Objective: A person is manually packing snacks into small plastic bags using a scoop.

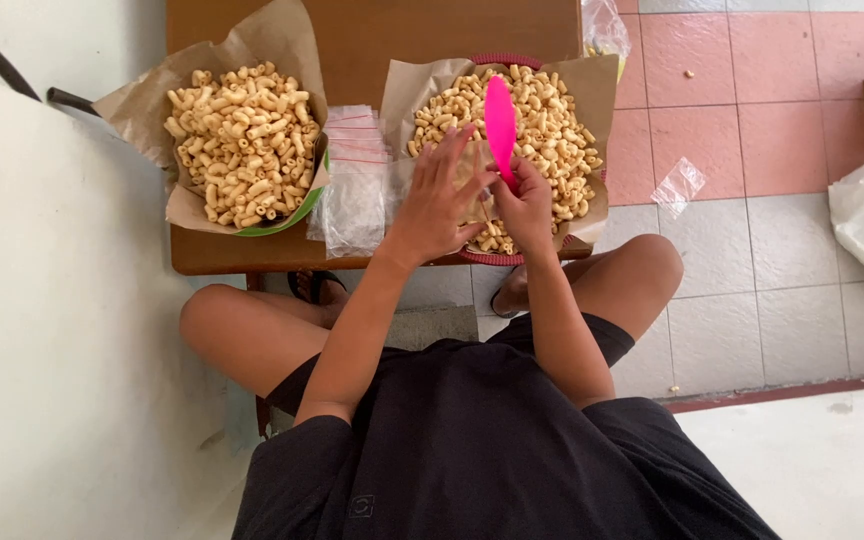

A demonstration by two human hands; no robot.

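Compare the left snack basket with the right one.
The left basket has a green rim; the right basket has a red one. No hand is over the left basket; the right hand holds a pink scoop over the right basket. Both are paper-lined and heaped with tube snacks.

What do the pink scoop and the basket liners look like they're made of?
Pink scoop: likely plastic, with a smooth, glossy, uniformly bright surface, gripped by the right hand. Liners: brown paper, matte and creased, with stiff folded edges. Small bags: thin, clear plastic film.
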